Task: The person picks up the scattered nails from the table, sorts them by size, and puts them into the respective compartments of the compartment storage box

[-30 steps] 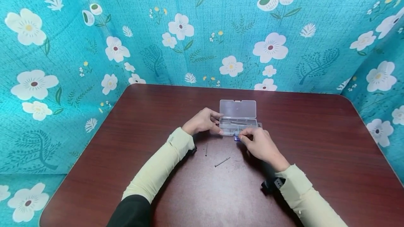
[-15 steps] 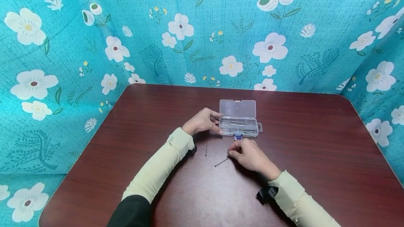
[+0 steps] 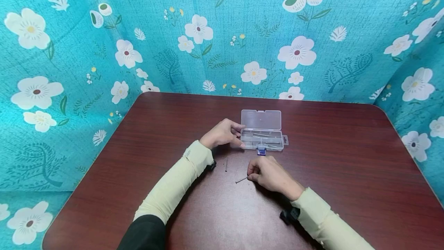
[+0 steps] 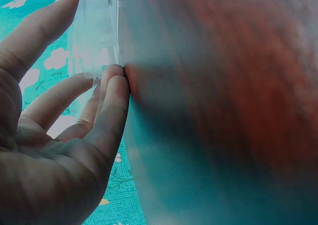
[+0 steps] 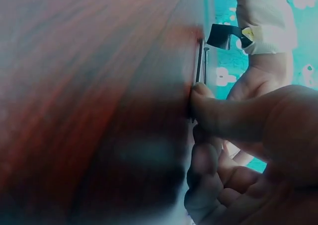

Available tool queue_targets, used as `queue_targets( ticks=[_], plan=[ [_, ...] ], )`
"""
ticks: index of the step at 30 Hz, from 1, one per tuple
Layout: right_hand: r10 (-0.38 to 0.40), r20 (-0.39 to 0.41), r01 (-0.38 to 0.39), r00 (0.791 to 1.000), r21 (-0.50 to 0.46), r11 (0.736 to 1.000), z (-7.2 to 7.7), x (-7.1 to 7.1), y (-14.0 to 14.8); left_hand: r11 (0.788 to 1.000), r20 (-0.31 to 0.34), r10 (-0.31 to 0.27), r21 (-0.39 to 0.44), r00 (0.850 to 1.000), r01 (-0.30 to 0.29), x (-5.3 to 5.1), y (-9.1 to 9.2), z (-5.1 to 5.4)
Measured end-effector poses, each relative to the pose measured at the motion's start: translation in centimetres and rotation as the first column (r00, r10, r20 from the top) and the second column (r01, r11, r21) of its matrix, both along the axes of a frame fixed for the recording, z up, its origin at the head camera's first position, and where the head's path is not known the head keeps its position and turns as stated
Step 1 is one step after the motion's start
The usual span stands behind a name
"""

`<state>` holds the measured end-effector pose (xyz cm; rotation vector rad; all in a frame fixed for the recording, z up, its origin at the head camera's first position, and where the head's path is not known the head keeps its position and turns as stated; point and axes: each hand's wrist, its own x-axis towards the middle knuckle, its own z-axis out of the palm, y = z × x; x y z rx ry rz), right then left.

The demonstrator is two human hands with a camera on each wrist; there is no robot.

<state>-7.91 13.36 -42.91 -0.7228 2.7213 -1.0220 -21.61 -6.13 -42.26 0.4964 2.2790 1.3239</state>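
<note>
A clear plastic compartment box (image 3: 261, 140) stands with its lid (image 3: 261, 120) raised, several thin nails (image 3: 261, 135) inside it. My left hand (image 3: 223, 133) holds the box's left end, thumb at the near corner and fingers farther back. In the left wrist view, fingertips (image 4: 117, 81) touch that end wall close to the tabletop. Nearer me, my right hand (image 3: 268, 173) pinches one end of a loose nail (image 3: 241, 180) that lies on the table. The right wrist view has the thumb (image 5: 203, 98) over this nail (image 5: 199, 61), its head end sticking out.
A second loose nail (image 3: 226, 164) lies to the left, between the two forearms. The box's blue latch (image 3: 261, 152) hangs at its front, with a hanging tab (image 3: 285, 140) on its right side. A dark red wooden table (image 3: 180, 119) meets a flowered blue curtain (image 3: 222, 38) behind.
My right hand has come from the box's front latch toward me and left, down to the nearer nail, and now pinches it. The left hand and box stay put.
</note>
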Motion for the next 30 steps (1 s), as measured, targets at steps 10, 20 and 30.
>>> queue_targets(
  ticks=[10,20,30],
  plan=[
    [0.192,-0.282,-0.114,0.94,0.268,0.957,0.2,0.7,-0.8,1.0,-0.011,-0.004,0.003,1.0,0.004,-0.1,0.0,0.0],
    [0.162,-0.221,-0.123,0.962,0.183,0.975,0.5,0.9,-0.7,1.0,0.003,0.003,0.001,1.0,-0.003,0.0,-0.1,-0.1],
    [-0.007,0.013,0.008,1.0,-0.122,0.993,1.9,-0.1,1.2,1.0,-0.008,0.002,-0.01,1.0,-0.002,0.1,0.0,0.1]
  ],
)
